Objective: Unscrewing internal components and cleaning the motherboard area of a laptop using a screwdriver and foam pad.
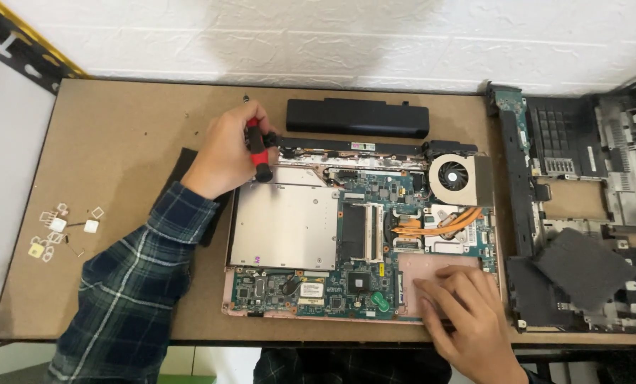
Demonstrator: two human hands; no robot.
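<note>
Fingers of the left hand [227, 151] were closed around a red-handled screwdriver [257, 148] at the far left corner of an opened laptop base [361, 227].

The screwdriver's tip was hidden against the laptop base. The right hand [462, 313] lay flat, fingers spread, on the near right corner of the base, holding nothing; its wrist was cut off. A black battery [358, 117] lay just beyond the base.

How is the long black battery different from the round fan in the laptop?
The battery is a long, plain black bar; the fan is round, with blades in a pale ring. The battery lies loose on the brown table, apart from the opened laptop; the fan sits inside it, beside copper pipes. Neither hand touches either one.
</note>
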